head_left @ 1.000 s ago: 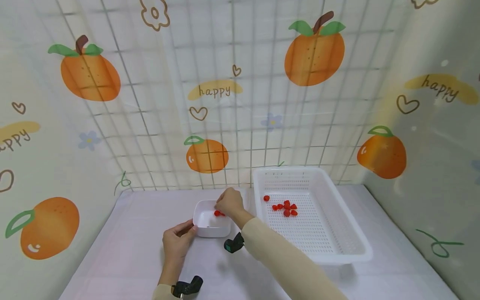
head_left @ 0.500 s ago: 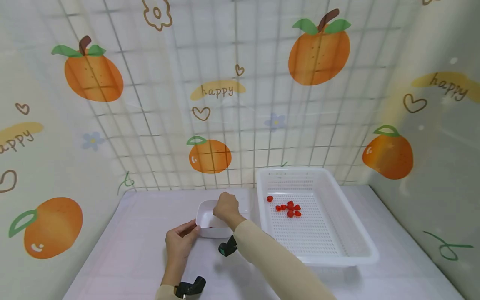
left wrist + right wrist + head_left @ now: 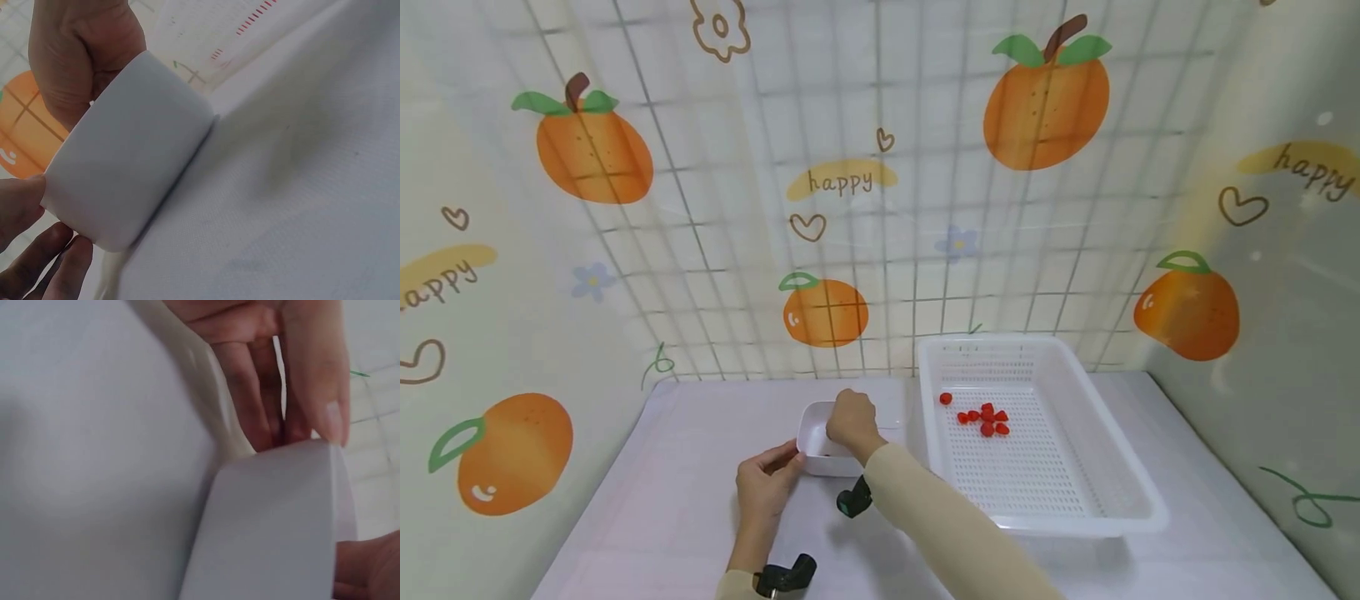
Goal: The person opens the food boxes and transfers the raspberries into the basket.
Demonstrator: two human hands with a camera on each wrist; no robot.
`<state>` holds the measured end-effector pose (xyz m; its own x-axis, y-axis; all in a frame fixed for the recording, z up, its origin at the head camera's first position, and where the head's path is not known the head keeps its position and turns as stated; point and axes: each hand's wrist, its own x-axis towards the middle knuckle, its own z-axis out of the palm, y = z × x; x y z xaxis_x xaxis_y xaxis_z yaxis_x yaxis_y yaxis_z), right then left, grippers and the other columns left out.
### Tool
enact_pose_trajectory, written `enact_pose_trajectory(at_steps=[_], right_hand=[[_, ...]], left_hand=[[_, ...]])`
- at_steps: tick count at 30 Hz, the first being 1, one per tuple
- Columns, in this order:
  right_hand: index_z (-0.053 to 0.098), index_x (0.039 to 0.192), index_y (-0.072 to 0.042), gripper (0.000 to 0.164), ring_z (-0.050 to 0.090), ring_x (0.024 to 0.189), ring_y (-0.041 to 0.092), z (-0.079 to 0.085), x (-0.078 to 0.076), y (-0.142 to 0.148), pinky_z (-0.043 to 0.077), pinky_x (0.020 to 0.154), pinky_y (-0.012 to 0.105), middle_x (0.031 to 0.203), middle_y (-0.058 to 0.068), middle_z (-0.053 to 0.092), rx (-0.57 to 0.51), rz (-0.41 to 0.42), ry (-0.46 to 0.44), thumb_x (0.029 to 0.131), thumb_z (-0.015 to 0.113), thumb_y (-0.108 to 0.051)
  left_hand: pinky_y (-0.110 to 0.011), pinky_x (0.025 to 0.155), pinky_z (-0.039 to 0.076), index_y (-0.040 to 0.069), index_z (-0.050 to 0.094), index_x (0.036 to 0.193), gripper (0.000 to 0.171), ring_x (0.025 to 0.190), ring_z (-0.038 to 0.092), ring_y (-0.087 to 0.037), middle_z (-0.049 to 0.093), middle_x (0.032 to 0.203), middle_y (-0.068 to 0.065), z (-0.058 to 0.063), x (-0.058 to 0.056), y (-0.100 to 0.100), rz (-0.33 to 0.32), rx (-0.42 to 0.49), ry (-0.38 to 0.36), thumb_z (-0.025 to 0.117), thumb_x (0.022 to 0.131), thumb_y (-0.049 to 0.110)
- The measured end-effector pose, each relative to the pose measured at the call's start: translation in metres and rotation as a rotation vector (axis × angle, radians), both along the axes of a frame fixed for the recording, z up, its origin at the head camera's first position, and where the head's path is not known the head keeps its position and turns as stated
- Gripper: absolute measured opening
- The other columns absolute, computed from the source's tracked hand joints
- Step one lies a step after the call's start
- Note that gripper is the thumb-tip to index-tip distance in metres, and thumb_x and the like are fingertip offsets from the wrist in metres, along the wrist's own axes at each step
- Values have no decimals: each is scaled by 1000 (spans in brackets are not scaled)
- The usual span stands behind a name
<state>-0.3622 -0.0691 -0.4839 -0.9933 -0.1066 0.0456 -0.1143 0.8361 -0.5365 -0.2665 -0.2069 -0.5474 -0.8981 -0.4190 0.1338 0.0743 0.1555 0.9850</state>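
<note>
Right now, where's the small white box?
Head view: the small white box is on the table, left of the basket, left hand gripping its left side, right hand over its right.

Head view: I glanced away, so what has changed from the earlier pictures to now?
The right hand has moved slightly left and lower over the white box; red pieces that showed beside it are now hidden. Whether it took or released any can't be seen. The whole picture slid slightly right. The left hand still holds the box; the basket's red pieces lie as before.
</note>
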Motion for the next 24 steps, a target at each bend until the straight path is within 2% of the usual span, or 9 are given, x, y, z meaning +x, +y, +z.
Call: enact_pose_trajectory(at_steps=[4,9,13,24], right_hand=[[67,89,2,21,67,80,31,-9,-1,-3,60,73,45,81,14,67,-1,16,49,74,80,-1],[67,88,0,16,70,80,30,-13,0,-4,61,67,45,78,12,67,84,25,123,77,78,-5],[67,88,-2,11,72,80,29,-12,2,-6,61,65,44,79,11,69,159,24,149,82,75,-8],[70,91,-4,15,70,77,25,-9,5,-10,59,68,44,78,8,69,225,52,96,82,79,-13]], left_hand=[[-14,77,56,-3,80,112,26,101,73,-28,78,107,-17,1,1,1,-8,3,5,83,87,1],[-15,75,56,-5,79,111,27,96,73,-25,78,105,-19,2,1,2,-6,11,23,84,85,0],[-15,75,56,-6,79,111,27,95,73,-25,78,104,-19,2,1,1,-10,23,35,85,85,0],[-14,74,56,-5,79,111,27,96,73,-25,79,105,-18,0,0,-2,1,17,27,85,85,0]])
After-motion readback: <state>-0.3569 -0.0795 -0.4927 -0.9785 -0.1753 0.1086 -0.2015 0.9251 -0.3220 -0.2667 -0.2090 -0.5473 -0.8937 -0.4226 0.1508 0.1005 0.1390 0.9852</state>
